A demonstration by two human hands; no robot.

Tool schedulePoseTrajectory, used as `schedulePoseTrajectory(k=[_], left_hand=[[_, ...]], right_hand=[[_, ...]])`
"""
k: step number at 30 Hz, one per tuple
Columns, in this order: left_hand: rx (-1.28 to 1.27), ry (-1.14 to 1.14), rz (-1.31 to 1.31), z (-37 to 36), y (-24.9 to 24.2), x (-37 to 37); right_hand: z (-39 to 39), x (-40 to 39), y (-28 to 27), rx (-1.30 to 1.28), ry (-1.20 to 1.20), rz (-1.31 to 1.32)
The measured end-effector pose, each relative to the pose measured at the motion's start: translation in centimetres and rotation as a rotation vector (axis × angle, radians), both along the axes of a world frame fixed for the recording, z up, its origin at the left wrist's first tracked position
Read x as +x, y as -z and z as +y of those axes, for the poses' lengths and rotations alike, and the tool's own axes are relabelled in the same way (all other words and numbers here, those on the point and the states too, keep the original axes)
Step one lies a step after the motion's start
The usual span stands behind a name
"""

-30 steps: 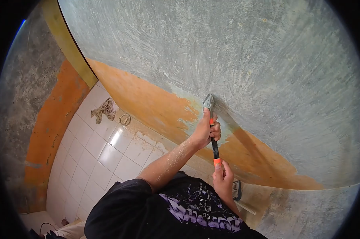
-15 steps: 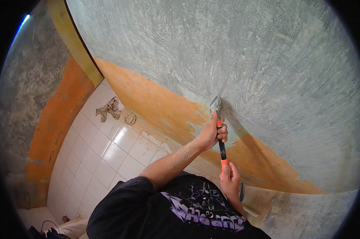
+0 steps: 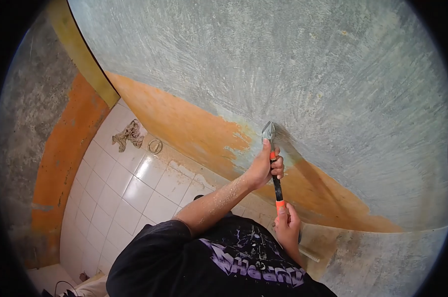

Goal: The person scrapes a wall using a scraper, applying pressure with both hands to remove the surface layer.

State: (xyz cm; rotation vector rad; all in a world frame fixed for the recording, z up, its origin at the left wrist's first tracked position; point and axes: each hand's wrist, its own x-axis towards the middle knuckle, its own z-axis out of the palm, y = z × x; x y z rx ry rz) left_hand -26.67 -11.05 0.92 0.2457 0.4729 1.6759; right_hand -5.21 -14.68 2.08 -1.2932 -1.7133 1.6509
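Note:
A scraper (image 3: 277,185) with a grey head and a black-and-orange handle slants up across the middle of the view. Its head (image 3: 268,131) is against the wall, where grey surface meets orange paint. My left hand (image 3: 263,166) is wrapped around the upper handle just below the head, thumb laid along it. Lower down, my right hand (image 3: 287,225) grips the orange end of the handle. Pale flecks of dust cling to my left forearm. The wall (image 3: 224,59) shows grey, scratched plaster above and an orange band (image 3: 194,116) below.
On the white tiled floor (image 3: 116,195) lie a crumpled cloth (image 3: 129,136) and a round ring-shaped object (image 3: 155,146). Orange-brown debris is scattered along the wall's foot. A yellow frame (image 3: 82,54) stands at the left, beside another grey-and-orange wall (image 3: 60,148).
The view has shifted slightly, so the cloth, ring and wall edge appear further left. Both hands keep their grip on the scraper, whose head is still at the paint border.

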Motion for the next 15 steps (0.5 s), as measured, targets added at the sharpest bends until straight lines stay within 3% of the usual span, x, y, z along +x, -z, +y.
schedulePoseTrajectory(k=[15], left_hand=[[-0.024, -0.094, 0.044, -0.2, 0.5, -2.1]], right_hand=[[0.3, -2.2, 0.4, 0.070, -0.069, -0.038]])
